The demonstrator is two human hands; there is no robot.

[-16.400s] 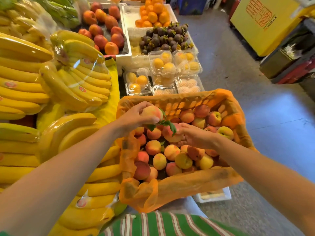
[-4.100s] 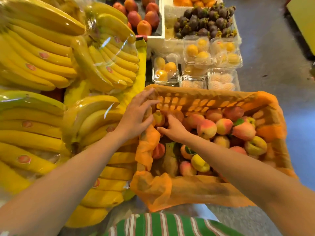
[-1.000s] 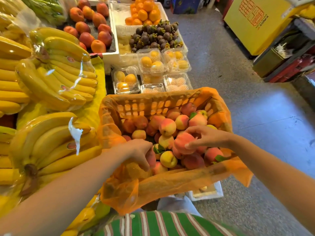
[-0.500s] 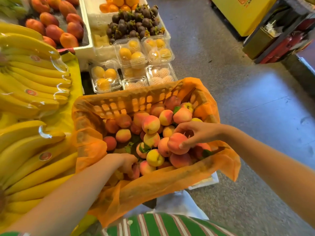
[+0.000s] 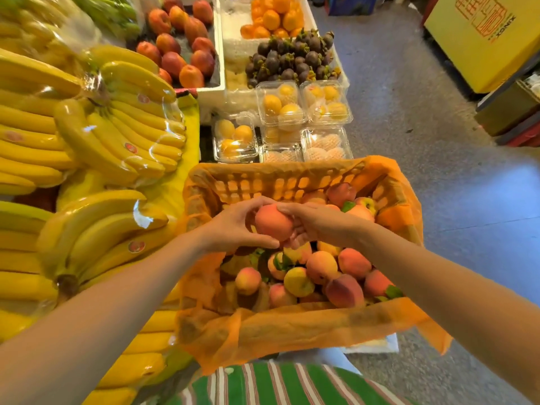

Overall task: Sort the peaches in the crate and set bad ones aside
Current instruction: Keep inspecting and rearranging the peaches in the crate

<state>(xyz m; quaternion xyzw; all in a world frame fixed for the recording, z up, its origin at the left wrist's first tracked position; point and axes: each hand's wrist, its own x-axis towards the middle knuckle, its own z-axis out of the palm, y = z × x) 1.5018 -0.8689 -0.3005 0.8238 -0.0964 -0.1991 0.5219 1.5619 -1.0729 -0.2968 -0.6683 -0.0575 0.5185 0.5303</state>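
Observation:
An orange crate [image 5: 292,182] lined with orange plastic sits in front of me, holding several peaches [image 5: 321,266], mostly piled to the right and near side. Above the crate's middle a reddish-orange peach [image 5: 273,222] is held up between both hands. My left hand [image 5: 233,226] grips its left side with thumb below and fingers curled over the top. My right hand [image 5: 315,223] grips its right side, fingers wrapped around it.
Bagged banana bunches [image 5: 117,127] crowd the left. Behind the crate stand clear clamshell boxes of yellow fruit [image 5: 280,103], then trays of nectarines [image 5: 181,51], mangosteens [image 5: 292,57] and oranges [image 5: 274,16]. Grey floor [image 5: 438,141] lies to the right, a yellow box [image 5: 482,33] far right.
My right hand lifted the reddish peach out of the pile to above the crate's middle. My left hand rose from the crate's near left corner and took hold of the same peach.

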